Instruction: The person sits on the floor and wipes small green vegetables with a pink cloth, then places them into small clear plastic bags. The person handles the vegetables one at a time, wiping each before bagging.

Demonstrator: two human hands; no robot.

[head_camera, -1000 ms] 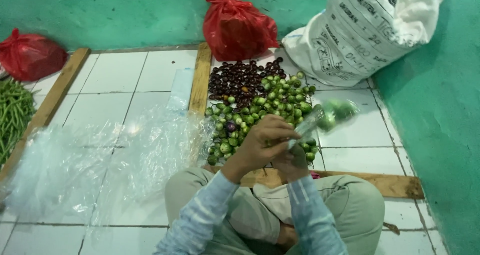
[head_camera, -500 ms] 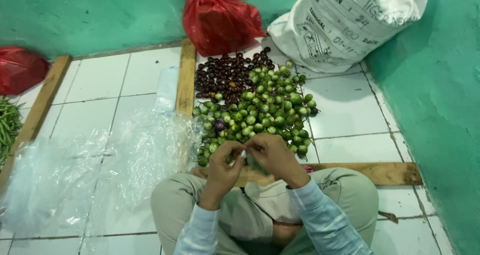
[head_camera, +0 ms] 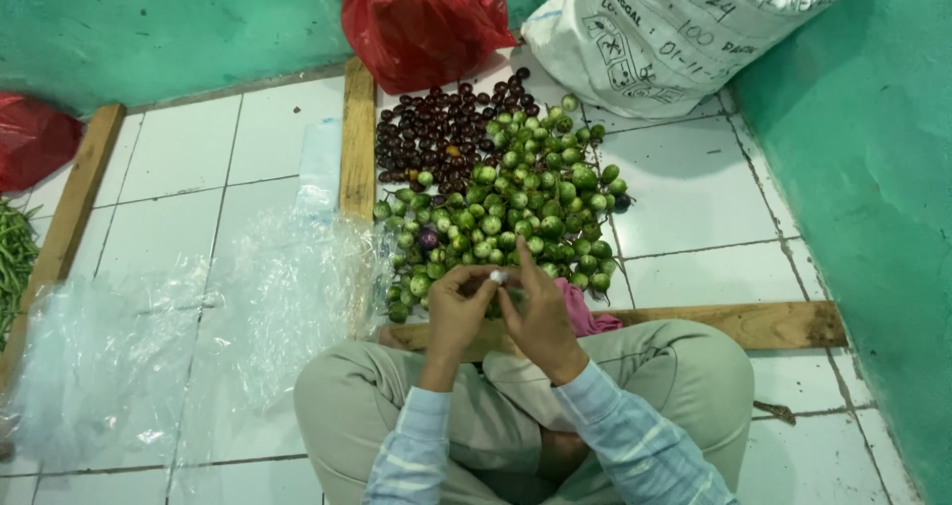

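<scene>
Left hand: the left hand point(head_camera: 454, 312) is raised over the lap, fingers curled narrow, its fingertips pinching a small white piece point(head_camera: 499, 277) together with the other hand.
Right hand: the right hand point(head_camera: 540, 317) sits just beside the left, touching it at the tips, thumb and forefinger closed on the same white piece.
White piece: tiny, held between both hands at the near edge of the heap, toward 12 o'clock from the person's knees; what it is cannot be told.
Green heap: a pile of small round green fruits point(head_camera: 516, 208) lies on the white tiled floor point(head_camera: 684, 188) at 12 o'clock from the hands.
Dark heap: small dark purple fruits point(head_camera: 436, 133) touch the green pile on its far side, at 11 o'clock.
Wooden frame: a plank point(head_camera: 754, 324) runs across at 3 o'clock; another plank point(head_camera: 357, 138) stands along the heaps' left edge.
Clear plastic: crumpled clear bags point(head_camera: 198, 317) spread at 9 o'clock.
Far side: a red bag point(head_camera: 421, 19) at 12 o'clock, a white sack point(head_camera: 674, 29) at 1 o'clock.
Left margin: green beans point(head_camera: 12, 257) and a second red bag point(head_camera: 30, 138) at 10 o'clock.
</scene>
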